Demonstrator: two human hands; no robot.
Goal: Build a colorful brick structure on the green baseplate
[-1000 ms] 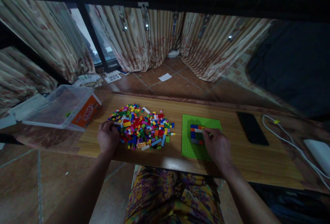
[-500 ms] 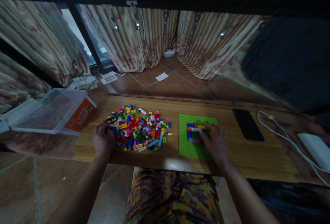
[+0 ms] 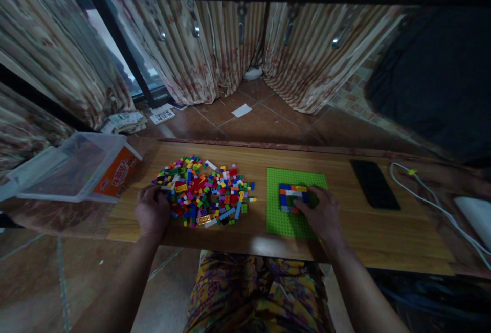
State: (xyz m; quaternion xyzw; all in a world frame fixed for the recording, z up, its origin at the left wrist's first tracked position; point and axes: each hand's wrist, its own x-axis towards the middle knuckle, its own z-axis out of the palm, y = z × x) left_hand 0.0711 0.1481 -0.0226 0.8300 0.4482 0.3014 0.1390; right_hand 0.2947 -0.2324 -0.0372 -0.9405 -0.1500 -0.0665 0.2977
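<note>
A low rectangular build of coloured toy bricks (image 3: 288, 196) sits on a green studded baseplate (image 3: 273, 220). My right hand (image 3: 322, 213) is closed at the build's right side, the thumb over its lower right part and a finger by its upper right corner. Some of the right edge is hidden by the fingers. A broad heap of loose toy bricks (image 3: 207, 190) lies left of the baseplate. At the heap's left edge rests my left hand (image 3: 152, 210), its fingers curled in among the bricks. Whatever those fingers hold is too small to make out.
A clear plastic box (image 3: 80, 169) with an orange label stands at the table's left end. Right of the baseplate lies a black phone (image 3: 375, 183). Beyond it are a white cable (image 3: 429, 197) and a white device (image 3: 473, 218). The wooden table (image 3: 249, 159) is narrow.
My right thumb has shifted slightly left and down over the brick build, with the fingers still at its right side. My left hand stays by the heap. The view has tilted a little.
</note>
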